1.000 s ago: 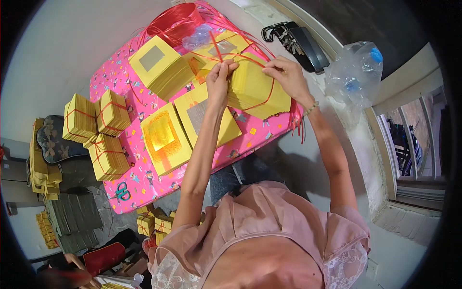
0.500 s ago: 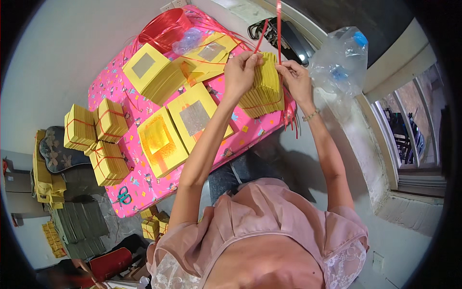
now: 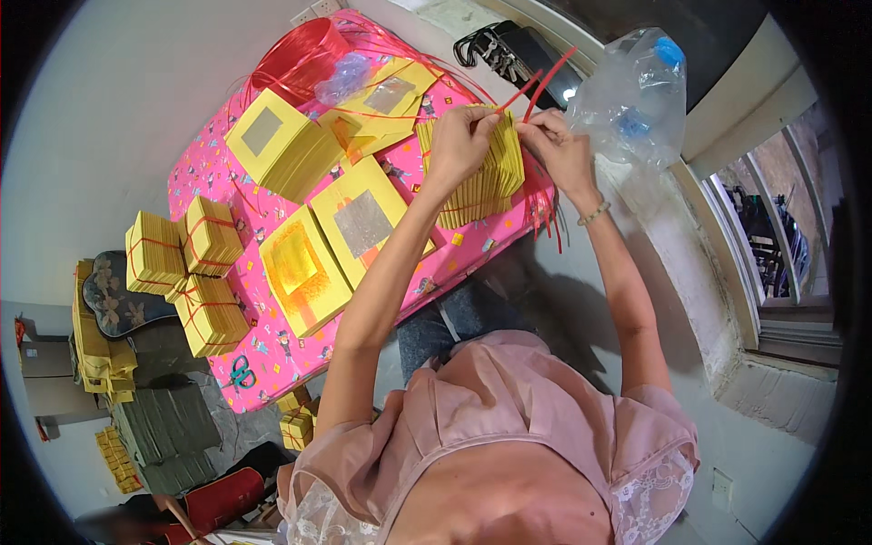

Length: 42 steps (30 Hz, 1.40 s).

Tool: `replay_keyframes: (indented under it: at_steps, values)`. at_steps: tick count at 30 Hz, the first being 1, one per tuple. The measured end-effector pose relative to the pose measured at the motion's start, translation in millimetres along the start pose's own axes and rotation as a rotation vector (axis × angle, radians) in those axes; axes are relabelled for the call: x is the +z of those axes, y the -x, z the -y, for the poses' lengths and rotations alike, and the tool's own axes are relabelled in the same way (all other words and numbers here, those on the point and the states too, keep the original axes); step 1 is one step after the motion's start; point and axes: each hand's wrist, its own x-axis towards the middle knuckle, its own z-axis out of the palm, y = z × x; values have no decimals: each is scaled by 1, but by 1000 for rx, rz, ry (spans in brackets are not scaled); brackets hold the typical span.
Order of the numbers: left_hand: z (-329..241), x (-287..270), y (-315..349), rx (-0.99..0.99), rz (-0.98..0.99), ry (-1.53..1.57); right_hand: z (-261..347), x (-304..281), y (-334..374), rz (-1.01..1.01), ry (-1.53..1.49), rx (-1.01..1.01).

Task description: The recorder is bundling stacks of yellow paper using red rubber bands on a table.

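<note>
A bundle of yellow paper (image 3: 477, 195) stands at the right end of the table, its many layers showing on the near side. Over its top, my left hand (image 3: 461, 145) is closed in a pinch on a red plastic strap (image 3: 520, 93). Just right of the bundle, my right hand (image 3: 565, 156) pinches another length of red strap (image 3: 552, 76). Both strap ends stick up past my fingers and slant to the right. Where the strap passes under or around the bundle is hidden by my hands.
The pink patterned table cover (image 3: 263, 363) carries loose yellow stacks (image 3: 272, 150), tied bundles (image 3: 211, 313), green-handled scissors (image 3: 240, 372) and a red strap coil (image 3: 300, 59). A clear plastic bag (image 3: 627, 109) and black bag (image 3: 518, 54) rest on the ledge at right.
The strap at my right hand pointed straight up beyond the view's top; now its shorter visible end leans right. My hands have shifted only slightly, still at the bundle.
</note>
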Motion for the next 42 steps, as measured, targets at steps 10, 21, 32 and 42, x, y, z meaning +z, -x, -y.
replay_keyframes:
  at_steps: [10,21,32,42]
  values:
    - [7,-7,-17,78,291,-50,27,-2,-35,70,165,-317]
    - [9,-4,-32,-189,443,315,10,-7,-1,121,276,-36]
    - [-8,-11,-23,547,320,-427,-37,3,-22,290,-275,47]
    - [3,-7,-14,734,92,-422,-49,0,-38,445,-200,-48]
